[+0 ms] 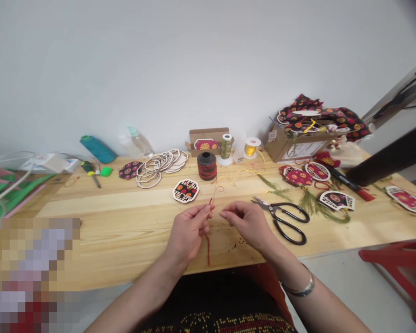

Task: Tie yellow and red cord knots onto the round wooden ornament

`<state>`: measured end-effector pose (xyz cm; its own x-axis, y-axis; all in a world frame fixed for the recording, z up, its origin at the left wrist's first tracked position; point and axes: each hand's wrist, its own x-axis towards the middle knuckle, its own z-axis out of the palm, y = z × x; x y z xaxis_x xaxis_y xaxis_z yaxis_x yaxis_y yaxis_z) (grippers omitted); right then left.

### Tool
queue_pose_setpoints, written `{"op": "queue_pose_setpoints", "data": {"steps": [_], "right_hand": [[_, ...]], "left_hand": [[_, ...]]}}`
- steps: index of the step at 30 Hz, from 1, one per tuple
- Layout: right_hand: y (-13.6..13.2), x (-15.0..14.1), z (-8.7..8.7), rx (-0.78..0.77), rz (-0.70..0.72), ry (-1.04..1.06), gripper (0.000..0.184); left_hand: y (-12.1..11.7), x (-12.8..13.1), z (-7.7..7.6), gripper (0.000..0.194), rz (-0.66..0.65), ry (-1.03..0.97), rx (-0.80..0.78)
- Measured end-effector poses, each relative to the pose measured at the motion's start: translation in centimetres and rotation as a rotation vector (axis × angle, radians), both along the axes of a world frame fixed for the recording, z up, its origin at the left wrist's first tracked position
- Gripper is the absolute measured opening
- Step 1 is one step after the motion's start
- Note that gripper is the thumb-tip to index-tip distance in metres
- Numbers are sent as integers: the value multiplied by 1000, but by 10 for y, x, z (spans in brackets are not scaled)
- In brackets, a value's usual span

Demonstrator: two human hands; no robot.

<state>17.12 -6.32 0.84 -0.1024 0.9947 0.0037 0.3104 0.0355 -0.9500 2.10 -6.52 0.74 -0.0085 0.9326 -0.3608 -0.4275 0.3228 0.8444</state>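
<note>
My left hand (190, 231) pinches a short red cord (208, 252) between thumb and fingers. One end of it pokes up above the fingertips, and the other hangs below the hand. Close by on the right, my right hand (247, 224) has thumb and forefinger pressed together; what they hold, if anything, is too fine to see. Thin thread (220, 188) trails from a dark spool of red thread (207, 167) toward the left fingertips. Black-handled scissors (291, 208) lie beside my right hand. A patterned octagonal ornament (186, 191) rests beyond my left hand.
Several pale wooden frames (162, 164) lie overlapped at the back. Green (226, 149) and yellow (252, 148) thread spools stand by a small cardboard box (194, 136). A fabric-filled carton (291, 148), tasselled ornaments (298, 176) and a black post (388, 155) are at right.
</note>
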Motion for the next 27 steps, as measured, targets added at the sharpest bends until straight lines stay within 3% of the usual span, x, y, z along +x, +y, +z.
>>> {"op": "queue_pose_setpoints", "data": {"steps": [6, 17, 27], "right_hand": [[10, -8, -3, 56, -85, 139, 10], [13, -9, 1, 179, -38, 19, 12], [14, -10, -2, 158, -77, 46, 14]], "left_hand": [[-2, -1, 0, 24, -27, 7, -12], [-4, 1, 3, 24, -101, 41, -26], [-3, 2, 4, 26, -100, 57, -42]]}}
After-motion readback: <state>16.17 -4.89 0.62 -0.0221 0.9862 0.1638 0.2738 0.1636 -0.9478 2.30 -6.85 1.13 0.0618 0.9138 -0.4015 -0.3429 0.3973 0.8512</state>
